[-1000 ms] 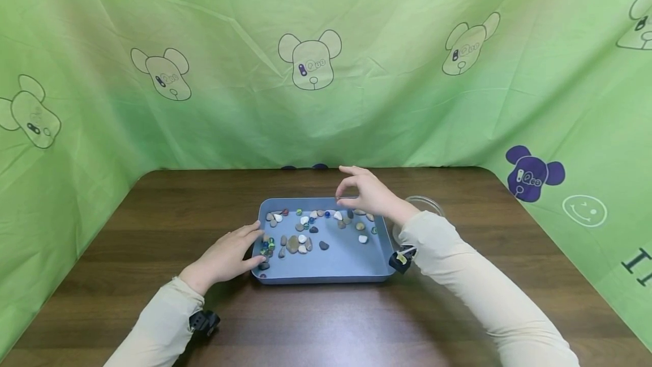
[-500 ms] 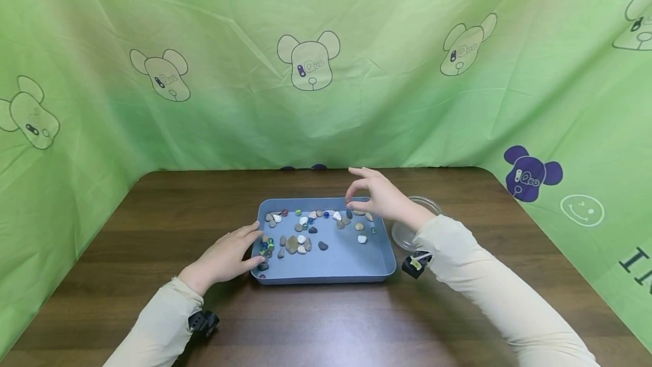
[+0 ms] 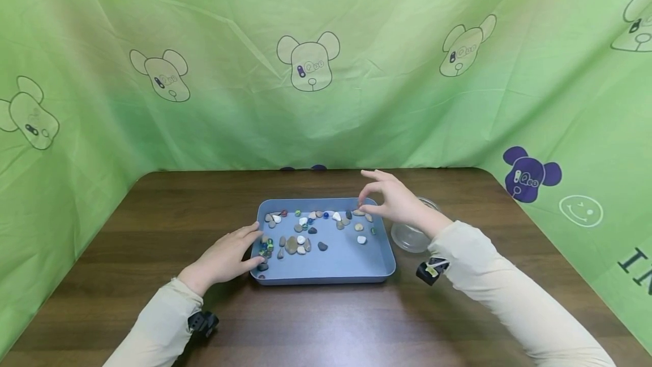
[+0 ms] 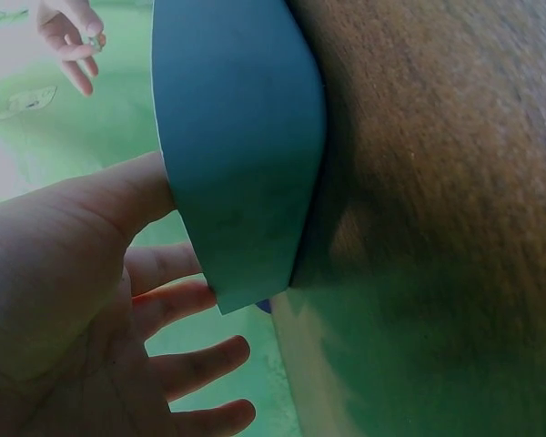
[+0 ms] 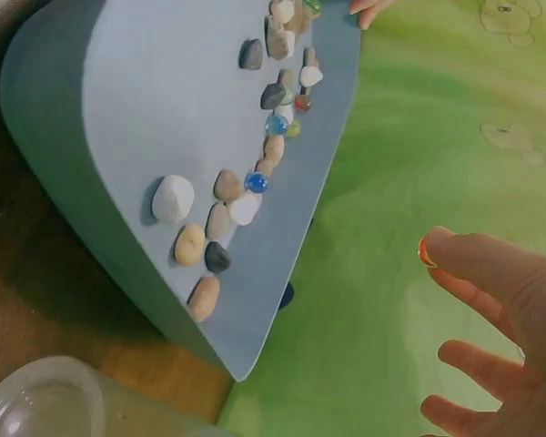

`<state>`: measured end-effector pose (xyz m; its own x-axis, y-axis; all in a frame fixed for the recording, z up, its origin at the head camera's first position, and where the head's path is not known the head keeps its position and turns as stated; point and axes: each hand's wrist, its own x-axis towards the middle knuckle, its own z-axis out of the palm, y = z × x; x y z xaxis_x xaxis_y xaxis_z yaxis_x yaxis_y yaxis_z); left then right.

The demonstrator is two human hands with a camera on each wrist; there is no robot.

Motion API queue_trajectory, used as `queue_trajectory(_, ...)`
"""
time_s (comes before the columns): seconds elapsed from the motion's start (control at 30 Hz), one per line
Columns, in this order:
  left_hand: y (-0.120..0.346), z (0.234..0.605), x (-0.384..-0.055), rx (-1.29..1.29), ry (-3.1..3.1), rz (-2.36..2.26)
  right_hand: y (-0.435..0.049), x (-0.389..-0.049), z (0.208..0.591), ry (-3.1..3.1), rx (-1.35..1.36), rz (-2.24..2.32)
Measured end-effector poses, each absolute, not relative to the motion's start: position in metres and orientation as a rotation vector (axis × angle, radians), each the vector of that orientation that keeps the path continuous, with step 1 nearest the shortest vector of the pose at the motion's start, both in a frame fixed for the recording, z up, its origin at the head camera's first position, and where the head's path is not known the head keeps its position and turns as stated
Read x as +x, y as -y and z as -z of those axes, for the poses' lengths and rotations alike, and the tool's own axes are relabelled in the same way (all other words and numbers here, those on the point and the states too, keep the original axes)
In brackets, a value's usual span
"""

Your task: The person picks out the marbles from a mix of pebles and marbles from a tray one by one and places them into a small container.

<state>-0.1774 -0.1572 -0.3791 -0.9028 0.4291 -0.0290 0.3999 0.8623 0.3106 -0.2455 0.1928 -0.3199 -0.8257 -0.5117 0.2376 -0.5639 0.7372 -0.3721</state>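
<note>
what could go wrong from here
The small marble pinched by the right hand could slip and roll off. That hand might bump the clear jar standing close beside the tray. If the left hand at the rim presses down, the tray could tilt and shift the stones.

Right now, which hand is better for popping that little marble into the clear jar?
Probably the right hand: it pinches the marble and is close to the clear jar. The left hand rests at the left edge of the blue tray, with the jar beyond the opposite edge.
</note>
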Motion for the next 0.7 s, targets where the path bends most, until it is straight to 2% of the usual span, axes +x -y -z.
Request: queue_trajectory(0.7,0.157,0.379,-0.177,0.649,-2.937,-0.464,-0.221,-0.236,0.320,2.773,0.809,-0.701)
